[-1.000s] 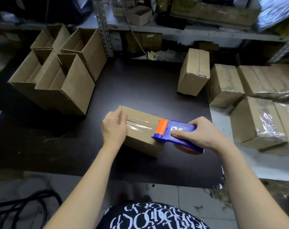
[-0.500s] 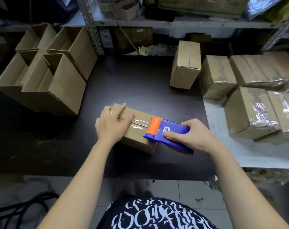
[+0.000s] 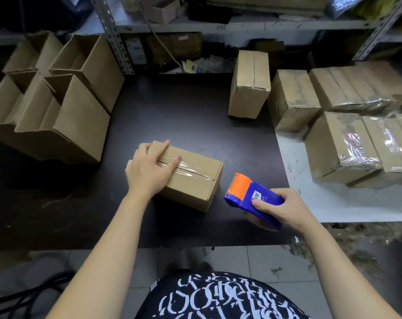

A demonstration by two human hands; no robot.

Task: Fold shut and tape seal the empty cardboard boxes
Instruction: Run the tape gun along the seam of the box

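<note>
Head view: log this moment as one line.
left hand: pressing flat on cardboard box | seam: clear tape laid along top | right hand: grips tape dispenser, beside box, not touching

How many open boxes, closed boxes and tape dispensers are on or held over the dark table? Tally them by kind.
Open boxes: 4
Closed boxes: 2
Tape dispenser: 1
Total: 7

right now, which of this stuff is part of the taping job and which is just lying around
In the job: box under the left hand, taped along its seam; tape dispenser in the right hand; open boxes at left; taped boxes at right.
Lying about: small box on the shelf; cables on the floor.
</note>
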